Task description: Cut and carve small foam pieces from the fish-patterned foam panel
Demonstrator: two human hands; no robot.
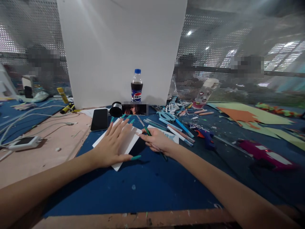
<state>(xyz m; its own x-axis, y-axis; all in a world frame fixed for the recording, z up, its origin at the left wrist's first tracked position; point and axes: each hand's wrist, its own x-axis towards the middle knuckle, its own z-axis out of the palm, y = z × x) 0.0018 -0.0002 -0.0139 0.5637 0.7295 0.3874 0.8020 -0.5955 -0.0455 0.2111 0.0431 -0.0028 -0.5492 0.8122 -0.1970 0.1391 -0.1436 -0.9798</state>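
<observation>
My left hand (114,143) lies flat with fingers spread on a white sheet of paper (130,141) on the dark blue mat (143,184). Its long nails are teal. My right hand (156,140) is closed around a green pen (147,131), whose tip touches the right edge of the same sheet. A second white piece of paper (166,132) lies just behind the right hand.
A black phone (99,119), a cola bottle (136,86), a black tape roll (116,109), blue scissors (165,116), several pens (177,127), a blue glue gun (207,136), a pink object (264,156), coloured paper sheets (247,116), cables and a charger (23,143) surround the hands.
</observation>
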